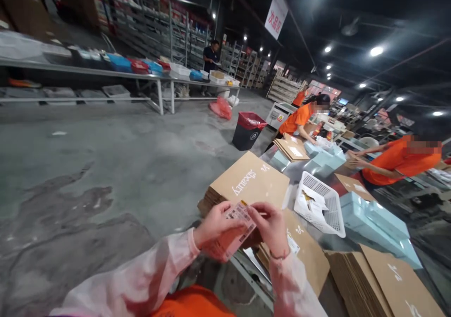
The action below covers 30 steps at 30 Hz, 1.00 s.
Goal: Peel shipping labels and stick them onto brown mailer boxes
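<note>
My left hand (214, 227) and my right hand (270, 227) both grip a pinkish printed label sheet (237, 232), fingers pinched on its upper edge. They hover over the near end of a worktable, just in front of a stack of flat brown cartons (251, 180) printed with white lettering. More flattened cartons (310, 256) lie under my right wrist. Both of my sleeves are light pink.
A white plastic basket (322, 203) and pale blue boxes (373, 220) sit to the right. Another carton stack (387, 279) fills the near right corner. Two people in orange shirts (398, 162) work along the table. A black bin with a red liner (247, 130) stands on the concrete floor. Long shelving tables (105, 73) line the back.
</note>
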{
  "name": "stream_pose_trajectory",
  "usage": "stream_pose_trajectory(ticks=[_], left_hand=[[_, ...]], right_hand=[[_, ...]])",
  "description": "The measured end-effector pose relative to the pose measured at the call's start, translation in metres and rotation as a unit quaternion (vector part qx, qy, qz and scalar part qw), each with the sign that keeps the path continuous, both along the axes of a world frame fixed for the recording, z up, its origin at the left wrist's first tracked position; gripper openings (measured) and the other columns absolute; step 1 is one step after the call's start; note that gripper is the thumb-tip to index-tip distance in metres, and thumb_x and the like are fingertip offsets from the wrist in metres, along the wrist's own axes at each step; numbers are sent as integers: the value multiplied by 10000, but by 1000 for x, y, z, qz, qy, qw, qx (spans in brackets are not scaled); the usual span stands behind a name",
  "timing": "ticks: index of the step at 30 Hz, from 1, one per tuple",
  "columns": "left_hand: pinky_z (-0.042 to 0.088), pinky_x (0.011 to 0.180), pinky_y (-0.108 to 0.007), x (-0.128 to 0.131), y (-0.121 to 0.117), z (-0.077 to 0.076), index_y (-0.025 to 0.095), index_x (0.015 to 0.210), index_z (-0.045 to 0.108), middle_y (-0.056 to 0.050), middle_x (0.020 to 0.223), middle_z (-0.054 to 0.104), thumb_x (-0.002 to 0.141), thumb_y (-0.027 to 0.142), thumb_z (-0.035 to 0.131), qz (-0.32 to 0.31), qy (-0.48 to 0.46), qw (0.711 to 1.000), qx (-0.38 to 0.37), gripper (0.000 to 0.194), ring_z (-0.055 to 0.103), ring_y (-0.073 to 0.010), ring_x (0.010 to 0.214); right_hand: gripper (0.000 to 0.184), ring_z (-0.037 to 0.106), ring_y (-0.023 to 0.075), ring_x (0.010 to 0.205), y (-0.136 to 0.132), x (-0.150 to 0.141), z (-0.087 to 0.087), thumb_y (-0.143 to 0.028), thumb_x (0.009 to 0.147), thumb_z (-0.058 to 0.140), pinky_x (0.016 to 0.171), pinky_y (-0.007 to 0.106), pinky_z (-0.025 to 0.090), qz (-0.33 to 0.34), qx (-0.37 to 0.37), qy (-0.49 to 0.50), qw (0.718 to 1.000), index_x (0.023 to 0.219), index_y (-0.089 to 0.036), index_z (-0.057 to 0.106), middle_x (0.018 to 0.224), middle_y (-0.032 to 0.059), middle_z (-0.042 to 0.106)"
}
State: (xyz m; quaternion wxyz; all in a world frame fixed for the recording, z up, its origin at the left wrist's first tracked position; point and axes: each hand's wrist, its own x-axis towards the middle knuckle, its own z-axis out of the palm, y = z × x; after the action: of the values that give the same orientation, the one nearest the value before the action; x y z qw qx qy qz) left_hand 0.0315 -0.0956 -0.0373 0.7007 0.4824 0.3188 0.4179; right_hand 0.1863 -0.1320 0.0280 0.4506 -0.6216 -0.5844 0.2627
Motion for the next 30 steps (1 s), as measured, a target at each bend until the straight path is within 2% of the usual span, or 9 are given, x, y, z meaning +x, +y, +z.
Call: stream_pose_trajectory(ticks=[3,7,12,17,22,24,26,28,30], left_hand=[[461,646,-264,-2,7,-7,110,757,658,-18,671,635,496,449,878,-153,-19,986,-66,481,566,-143,630],[502,755,-311,-11,0,-37,105,880,723,-95,844,718,469,454,887,-191,-46,972,-126,564,648,-218,775],[515,816,-335,-53,-32,-64,123,900,748,-112,914,734,550,567,821,-210,15,974,-89,571,660,-274,881],[528,764,-313,-94,-27,-21,115,930,742,-115,896,736,590,591,794,-168,24,982,-81,588,668,-254,819],[516,651,-298,-71,35,34,89,930,736,-137,895,740,710,571,686,4,114,993,-34,532,672,-265,781],[515,710,-312,-49,67,43,100,883,743,-143,924,741,787,491,609,51,196,979,36,424,674,-286,865],[497,811,-346,-27,95,45,117,804,742,-158,961,737,804,389,583,83,277,953,93,316,650,-320,993],[476,859,-383,-11,116,42,123,690,719,-181,915,737,771,315,606,90,321,936,114,238,633,-355,1038],[485,833,-393,0,126,39,119,603,677,-188,804,731,743,289,622,78,322,937,113,228,650,-374,989]], right_hand=[[302,653,227,868,51,31,-3,-460,680,695,678,313,545,-20,50,-70,996,718,-164,734,933,111,696],[294,616,256,989,122,71,-12,-423,650,699,905,377,479,-109,-13,-201,973,720,-140,736,946,115,684],[748,472,361,1255,154,77,-26,-513,681,712,1033,528,357,-155,-87,-313,933,1292,-108,560,1334,212,533],[650,93,312,1472,112,31,-33,-479,940,408,1151,589,79,74,-125,-492,858,1478,-127,316,1576,167,184],[672,274,298,1429,11,3,-33,-563,875,496,1163,530,202,340,6,-377,862,1431,-193,427,1510,135,366],[454,512,253,1272,-16,16,-35,-506,919,445,1097,466,365,268,32,-264,926,1247,-244,616,1326,102,593],[456,605,262,1143,-27,36,-40,-494,942,379,1030,469,435,22,42,-179,983,1124,-199,674,1184,136,668],[561,577,311,1175,-27,53,-50,-553,909,397,1044,527,403,-171,26,-143,974,1189,-123,624,1217,197,633],[633,542,310,1224,-23,60,-60,-587,879,422,1079,528,365,-182,-10,-122,976,1276,-112,554,1257,193,609]])
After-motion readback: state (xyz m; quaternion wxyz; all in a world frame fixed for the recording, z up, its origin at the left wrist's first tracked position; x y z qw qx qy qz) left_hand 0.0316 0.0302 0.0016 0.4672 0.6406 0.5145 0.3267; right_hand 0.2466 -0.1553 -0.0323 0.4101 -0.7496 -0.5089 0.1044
